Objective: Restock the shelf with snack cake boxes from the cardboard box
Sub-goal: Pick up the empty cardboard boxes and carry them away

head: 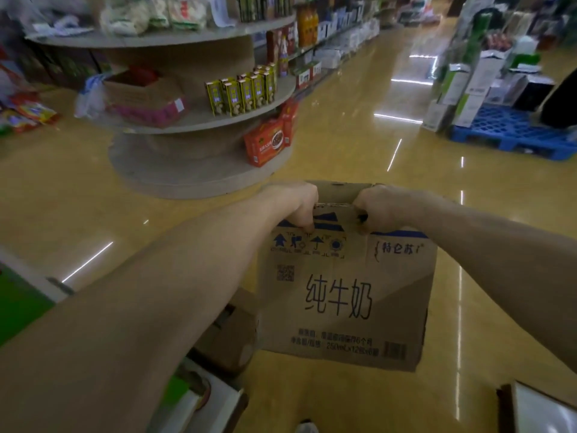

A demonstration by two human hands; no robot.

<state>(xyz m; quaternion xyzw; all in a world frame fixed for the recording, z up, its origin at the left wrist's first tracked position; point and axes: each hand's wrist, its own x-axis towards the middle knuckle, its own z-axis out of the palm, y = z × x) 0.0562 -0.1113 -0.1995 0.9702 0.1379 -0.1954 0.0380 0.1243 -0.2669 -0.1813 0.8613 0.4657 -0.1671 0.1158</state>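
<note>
Brown corrugated cardboard box (343, 295), printed "纯牛奶", at 6 o'clock; my left hand (295, 204) and right hand (379, 207) curl tightly over its top edge.

Both forearms are bare to the frame edge, with no sleeves, watch or rings on either hand (296, 204).

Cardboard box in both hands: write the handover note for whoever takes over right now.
Left hand: grips the top edge of the cardboard box.
Right hand: grips the same edge, a little to the right.
The box hangs off the floor, printed side toward the camera; its contents are hidden.
The round tiered shelf stands ahead to the left, with yellow cartons on its middle tier and orange-red boxes on the lowest.
Done: box picked up. Left: set it down near the shelf, open it, stock.
</note>
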